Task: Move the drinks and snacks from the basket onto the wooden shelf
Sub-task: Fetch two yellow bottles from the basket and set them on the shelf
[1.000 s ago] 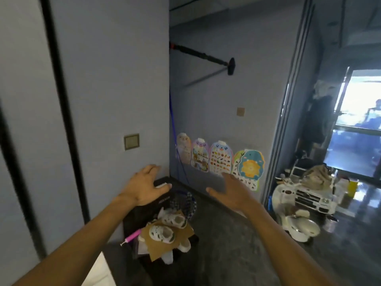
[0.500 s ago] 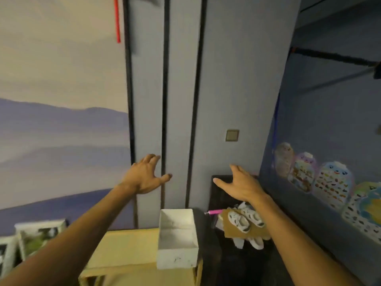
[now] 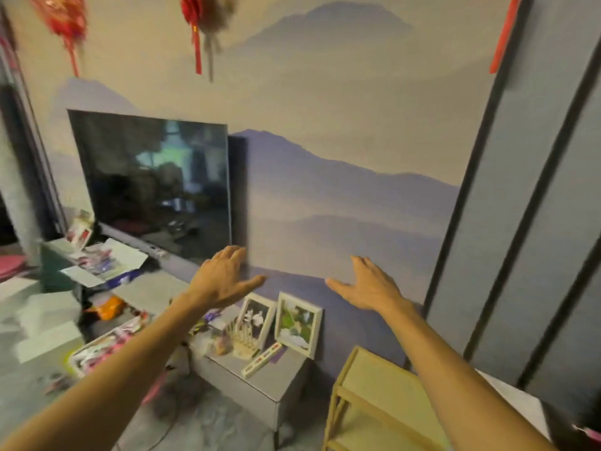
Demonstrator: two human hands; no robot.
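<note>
The light wooden shelf (image 3: 383, 385) stands at the lower right against the wall, its top board bare and partly crossed by my right forearm. My left hand (image 3: 224, 279) and my right hand (image 3: 367, 288) are both raised in front of me at chest height, fingers spread, holding nothing. They hover well above and to the left of the shelf. No basket, drinks or snacks can be made out with certainty; the view is blurred.
A grey low cabinet (image 3: 270, 382) left of the shelf carries two white photo frames (image 3: 297, 322) and small items. A large dark TV (image 3: 156, 187) stands behind on the left. Boxes, packets and clutter (image 3: 100, 346) cover the left floor. Red ornaments (image 3: 195, 30) hang overhead.
The view has swung left: the shoes, dark stand and white box have left the frame, and the TV, cabinet and photo frames have come in. Both hands stay raised and empty.
</note>
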